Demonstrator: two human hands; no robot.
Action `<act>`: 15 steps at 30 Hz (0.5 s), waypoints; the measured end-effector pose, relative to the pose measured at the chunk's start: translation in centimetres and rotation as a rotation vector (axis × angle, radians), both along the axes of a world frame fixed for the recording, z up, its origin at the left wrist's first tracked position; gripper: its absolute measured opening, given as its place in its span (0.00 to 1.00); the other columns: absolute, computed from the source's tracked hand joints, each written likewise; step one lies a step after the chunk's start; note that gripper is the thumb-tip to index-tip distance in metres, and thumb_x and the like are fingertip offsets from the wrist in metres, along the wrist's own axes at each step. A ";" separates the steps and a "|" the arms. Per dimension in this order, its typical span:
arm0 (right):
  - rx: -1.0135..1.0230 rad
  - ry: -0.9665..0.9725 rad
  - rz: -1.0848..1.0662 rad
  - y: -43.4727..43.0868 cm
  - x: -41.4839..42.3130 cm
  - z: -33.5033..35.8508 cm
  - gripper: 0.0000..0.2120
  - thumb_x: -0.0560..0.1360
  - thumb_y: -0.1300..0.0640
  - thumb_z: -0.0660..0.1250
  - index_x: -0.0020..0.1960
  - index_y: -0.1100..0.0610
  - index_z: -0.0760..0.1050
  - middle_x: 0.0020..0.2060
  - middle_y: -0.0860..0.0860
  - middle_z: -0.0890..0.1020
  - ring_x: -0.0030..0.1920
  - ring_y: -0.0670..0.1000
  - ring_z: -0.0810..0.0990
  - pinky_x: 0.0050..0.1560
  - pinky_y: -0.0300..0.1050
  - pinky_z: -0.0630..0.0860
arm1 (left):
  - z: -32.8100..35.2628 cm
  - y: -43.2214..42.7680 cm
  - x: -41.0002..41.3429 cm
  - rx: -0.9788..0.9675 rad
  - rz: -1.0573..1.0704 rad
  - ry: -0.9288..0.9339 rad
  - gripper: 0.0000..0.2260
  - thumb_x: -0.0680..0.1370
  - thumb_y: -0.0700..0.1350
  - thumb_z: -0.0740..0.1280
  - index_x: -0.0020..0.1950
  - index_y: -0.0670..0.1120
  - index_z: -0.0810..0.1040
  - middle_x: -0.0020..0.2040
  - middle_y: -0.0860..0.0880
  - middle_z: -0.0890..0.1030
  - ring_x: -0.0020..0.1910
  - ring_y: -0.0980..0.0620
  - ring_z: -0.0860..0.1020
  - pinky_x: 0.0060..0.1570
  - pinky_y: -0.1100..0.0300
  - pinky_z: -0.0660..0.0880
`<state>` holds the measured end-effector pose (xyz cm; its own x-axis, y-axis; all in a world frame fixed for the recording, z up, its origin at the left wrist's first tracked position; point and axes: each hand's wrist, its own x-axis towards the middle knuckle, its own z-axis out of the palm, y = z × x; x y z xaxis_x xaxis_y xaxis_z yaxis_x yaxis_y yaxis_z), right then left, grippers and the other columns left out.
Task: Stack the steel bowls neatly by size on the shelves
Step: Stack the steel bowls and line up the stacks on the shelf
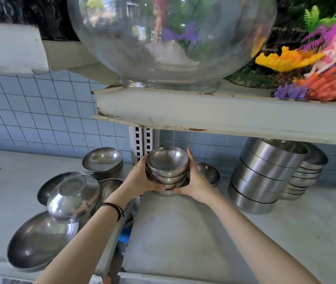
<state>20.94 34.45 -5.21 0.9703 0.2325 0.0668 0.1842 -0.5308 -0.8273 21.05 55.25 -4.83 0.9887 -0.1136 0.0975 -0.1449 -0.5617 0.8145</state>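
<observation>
Over grey shelf [183, 232], both hands' fingers [189, 158] clasp bowl stack [167, 169].

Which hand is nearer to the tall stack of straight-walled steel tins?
Right. The right hand grips the small bowl stack on the side facing the tins; the left hand holds the far side.

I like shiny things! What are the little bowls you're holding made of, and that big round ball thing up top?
The small bowls look like steel, polished: grey, with bright mirror-like glints. The big round bowl looks like clear glass, though it could be plastic: you see a toy figure right through it.
</observation>
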 end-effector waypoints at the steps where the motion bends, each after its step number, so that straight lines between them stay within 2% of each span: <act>1: -0.006 0.005 0.009 -0.1 -0.3 0.0 0.67 0.63 0.61 0.82 0.78 0.46 0.32 0.73 0.47 0.66 0.69 0.45 0.68 0.64 0.37 0.66 | 0.0 0.0 -0.2 0.001 -0.002 -0.001 0.52 0.56 0.50 0.82 0.75 0.53 0.59 0.66 0.53 0.73 0.66 0.51 0.72 0.65 0.49 0.72; 5: 0.018 0.015 0.022 -0.4 -1.4 -0.4 0.66 0.64 0.66 0.80 0.78 0.49 0.30 0.70 0.44 0.63 0.68 0.43 0.65 0.60 0.31 0.64 | -0.2 -0.3 -0.6 0.003 -0.013 0.049 0.52 0.62 0.45 0.81 0.76 0.53 0.52 0.66 0.51 0.73 0.64 0.49 0.72 0.63 0.54 0.71; 7: 0.020 0.000 0.006 -0.4 -1.7 -0.5 0.66 0.65 0.66 0.80 0.78 0.51 0.30 0.67 0.43 0.62 0.67 0.42 0.64 0.58 0.27 0.62 | -0.2 -0.5 -0.8 -0.002 -0.007 0.050 0.52 0.62 0.45 0.81 0.76 0.53 0.52 0.65 0.51 0.73 0.64 0.50 0.72 0.62 0.57 0.70; 9: 0.030 0.005 -0.006 -0.4 -1.9 -0.5 0.66 0.65 0.65 0.81 0.78 0.50 0.30 0.68 0.42 0.63 0.68 0.43 0.65 0.57 0.28 0.65 | -0.1 -0.5 -0.9 -0.009 -0.006 0.045 0.51 0.62 0.45 0.82 0.76 0.53 0.52 0.65 0.51 0.73 0.64 0.50 0.72 0.60 0.58 0.70; 11: 0.050 0.027 0.002 -0.6 -2.4 -0.2 0.65 0.65 0.66 0.80 0.78 0.48 0.30 0.68 0.43 0.64 0.68 0.45 0.67 0.50 0.25 0.70 | -0.2 -0.5 -1.2 -0.019 -0.015 0.046 0.51 0.62 0.45 0.82 0.76 0.53 0.53 0.64 0.52 0.73 0.63 0.50 0.72 0.59 0.59 0.70; 13: 0.046 0.033 0.004 -0.9 -3.0 0.2 0.64 0.66 0.66 0.79 0.78 0.48 0.31 0.67 0.43 0.65 0.66 0.44 0.67 0.44 0.19 0.68 | -0.3 -0.4 -1.3 -0.032 -0.019 0.053 0.52 0.61 0.46 0.82 0.76 0.54 0.54 0.64 0.54 0.73 0.64 0.51 0.73 0.60 0.58 0.70; 15: 0.022 0.012 0.001 -1.3 -3.5 0.5 0.64 0.66 0.63 0.80 0.78 0.47 0.30 0.68 0.42 0.67 0.67 0.43 0.68 0.50 0.19 0.65 | -0.2 -0.5 -1.5 -0.038 -0.026 0.052 0.52 0.60 0.46 0.82 0.75 0.55 0.54 0.63 0.55 0.73 0.64 0.51 0.73 0.62 0.56 0.72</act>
